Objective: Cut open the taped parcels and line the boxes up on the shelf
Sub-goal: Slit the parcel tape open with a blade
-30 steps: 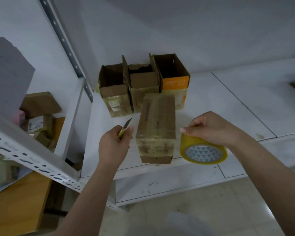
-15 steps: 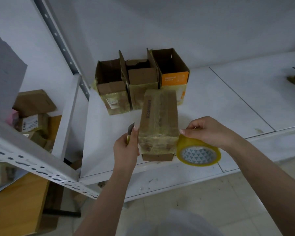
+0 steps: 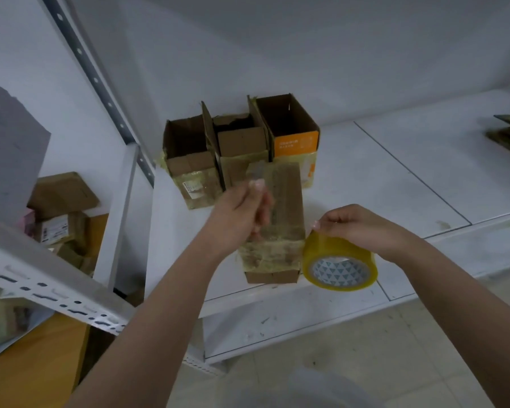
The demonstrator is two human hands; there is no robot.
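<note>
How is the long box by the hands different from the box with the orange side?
The long box lies flat; the orange box stands upright. The long box is wrapped in yellowish tape and closed; the orange box is open on top. The long box sits near the shelf edge; the orange box stands farther back. Both are brown cardboard.

1. Your yellow translucent tape roll [image 3: 339, 262] has a white core printed with grey-blue triangles.
2. Your long brown cardboard parcel [image 3: 280, 213] is banded in yellowish glossy tape.
3. Of your three open boxes, the right brown cardboard box [image 3: 289, 134] has an orange front panel with pale lettering.
4. Your metal shelf board [image 3: 395, 178] is white with dark scuffs.
</note>
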